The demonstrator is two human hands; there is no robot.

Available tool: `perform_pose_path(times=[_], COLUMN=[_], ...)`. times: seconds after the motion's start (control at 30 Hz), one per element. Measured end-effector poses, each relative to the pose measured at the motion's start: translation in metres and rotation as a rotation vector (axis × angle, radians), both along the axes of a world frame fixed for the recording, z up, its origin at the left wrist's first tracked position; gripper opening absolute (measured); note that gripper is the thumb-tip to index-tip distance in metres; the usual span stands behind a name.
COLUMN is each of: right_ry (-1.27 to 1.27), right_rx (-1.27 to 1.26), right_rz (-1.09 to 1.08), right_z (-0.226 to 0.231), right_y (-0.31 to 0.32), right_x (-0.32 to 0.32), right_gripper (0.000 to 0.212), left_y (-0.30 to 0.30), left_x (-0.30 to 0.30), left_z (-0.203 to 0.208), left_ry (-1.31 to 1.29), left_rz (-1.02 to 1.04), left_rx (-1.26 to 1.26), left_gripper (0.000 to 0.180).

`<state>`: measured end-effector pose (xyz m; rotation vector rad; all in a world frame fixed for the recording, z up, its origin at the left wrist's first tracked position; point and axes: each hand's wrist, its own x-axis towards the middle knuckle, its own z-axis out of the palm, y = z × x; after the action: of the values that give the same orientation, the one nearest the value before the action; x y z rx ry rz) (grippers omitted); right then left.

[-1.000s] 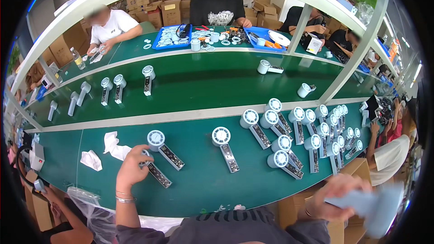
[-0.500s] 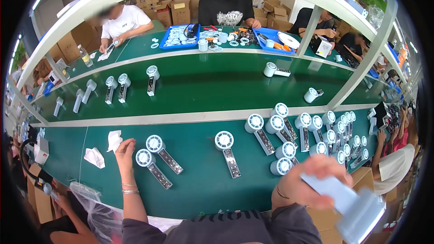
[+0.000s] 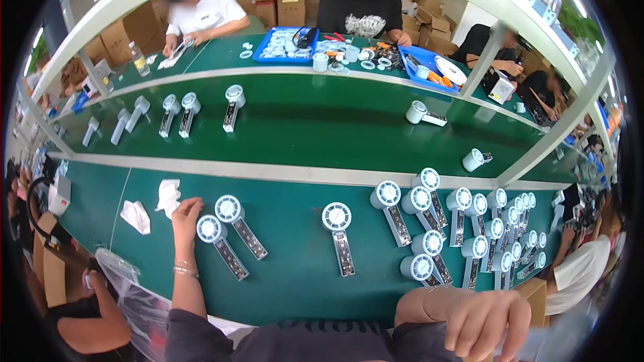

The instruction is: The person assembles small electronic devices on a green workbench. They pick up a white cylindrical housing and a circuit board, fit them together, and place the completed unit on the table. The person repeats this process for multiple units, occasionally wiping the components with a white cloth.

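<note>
My left hand (image 3: 186, 220) rests at the table's left side with its fingers curled together, beside a crumpled white tissue (image 3: 168, 194). Whether anything is pinched in it is hidden. Two light-blue handheld fans (image 3: 212, 229) with dark circuit boards showing in their handles lie just right of it. Another handheld fan (image 3: 336, 216) lies alone at mid-table. My right hand (image 3: 486, 325) hangs at the lower right, past the near edge, fingers pointing down and apart, with no part visible in them. Beside it is a pale, blurred shape (image 3: 570, 338) I cannot make out.
Many similar fans (image 3: 475, 247) crowd the table's right side. A second tissue (image 3: 136, 217) lies at left. Beyond a raised white rail (image 3: 268, 169), more fans (image 3: 234, 94) lie on a green surface. Co-workers sit opposite, near blue trays (image 3: 287, 45). A cardboard box (image 3: 532, 293) stands at lower right.
My right hand held up a pale blue handle-shaped part; now it is lower, turned fingers down, and that part no longer shows in it. My left hand stays by the tissue. The view has shifted slightly.
</note>
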<state>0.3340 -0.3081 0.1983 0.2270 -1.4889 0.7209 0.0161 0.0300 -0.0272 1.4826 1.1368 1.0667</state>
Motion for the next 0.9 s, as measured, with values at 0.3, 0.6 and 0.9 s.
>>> perform_pose_path(times=[0.3, 0.6, 0.9], right_ry=[0.452, 0.406, 0.464], right_rx=[-0.073, 0.137, -0.632], right_rz=[-1.523, -1.078, -0.894], right_z=[-0.05, -0.023, -0.021], right_y=[0.023, 0.019, 0.038], right_x=[-0.008, -0.029, -0.028], right_gripper=[0.052, 0.045, 0.058], left_y=[0.0, 0.001, 0.0], left_x=[-0.005, -0.002, -0.001], left_z=[-0.003, -0.004, -0.001], left_ry=[0.059, 0.068, 0.067], left_rz=[0.02, -0.006, -0.018], left_rx=[0.028, 0.072, 0.09], left_gripper=[0.016, 0.016, 0.016])
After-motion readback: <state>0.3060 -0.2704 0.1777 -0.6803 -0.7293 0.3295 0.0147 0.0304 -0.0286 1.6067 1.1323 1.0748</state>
